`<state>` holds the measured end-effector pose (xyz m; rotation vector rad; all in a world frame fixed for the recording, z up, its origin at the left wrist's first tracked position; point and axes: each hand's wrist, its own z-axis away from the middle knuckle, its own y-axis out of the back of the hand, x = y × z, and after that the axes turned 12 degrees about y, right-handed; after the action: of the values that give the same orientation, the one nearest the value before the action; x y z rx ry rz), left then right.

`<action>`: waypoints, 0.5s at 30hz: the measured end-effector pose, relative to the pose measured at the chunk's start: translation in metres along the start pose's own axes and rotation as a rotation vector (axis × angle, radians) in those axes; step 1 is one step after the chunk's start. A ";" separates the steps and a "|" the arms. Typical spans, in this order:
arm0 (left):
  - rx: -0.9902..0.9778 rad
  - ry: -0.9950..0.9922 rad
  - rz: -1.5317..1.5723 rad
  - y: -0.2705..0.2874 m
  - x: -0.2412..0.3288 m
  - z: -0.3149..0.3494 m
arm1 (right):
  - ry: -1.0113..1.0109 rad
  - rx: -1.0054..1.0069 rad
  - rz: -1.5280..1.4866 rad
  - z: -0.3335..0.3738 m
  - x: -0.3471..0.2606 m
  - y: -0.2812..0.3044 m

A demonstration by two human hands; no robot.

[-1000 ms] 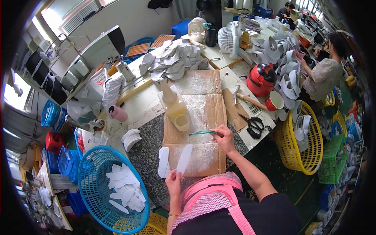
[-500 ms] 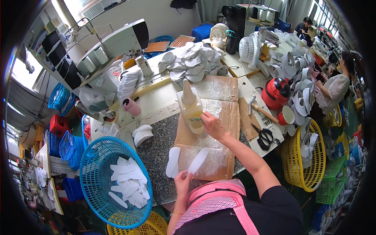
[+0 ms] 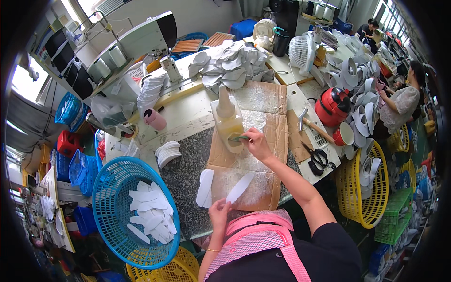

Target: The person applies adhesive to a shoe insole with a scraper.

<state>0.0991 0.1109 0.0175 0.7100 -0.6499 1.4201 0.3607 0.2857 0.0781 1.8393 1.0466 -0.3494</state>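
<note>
My left hand [image 3: 219, 213] pinches the near end of a white elongated flat piece [image 3: 240, 187] lying slantwise on the cardboard sheet [image 3: 268, 183]. To its left, a similar white piece [image 3: 205, 188] rests at the cardboard's edge. My right hand [image 3: 256, 142] is closed on a thin green stick [image 3: 240, 138], whose far tip reaches into an opening in the side of a translucent bottle [image 3: 229, 123]. The bottle lies on the cardboard with its pointed nozzle away from me and yellowish contents inside. What the tip touches is hidden.
A blue basket [image 3: 101, 202] of white pieces stands at the left, beside a stacked white bundle [image 3: 167, 154]. A grey-white pile [image 3: 235, 63] lies at the back. Hammer [image 3: 318, 130], scissors [image 3: 318, 160] and red container [image 3: 331, 108] are at the right. Another person [image 3: 401, 101] works at far right.
My right hand has shifted slightly up with the green stick, which now shows more plainly at the bottle's opening. My left hand keeps its pinch on the white piece. The whole view has shifted slightly.
</note>
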 end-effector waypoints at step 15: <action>0.035 0.167 0.244 0.004 0.002 0.011 | -0.094 0.011 0.205 0.131 -0.062 -0.015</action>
<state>0.0953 0.1039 0.0265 0.5453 -0.5968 1.6988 0.3374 0.1464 0.0426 1.9017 0.7856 -0.3160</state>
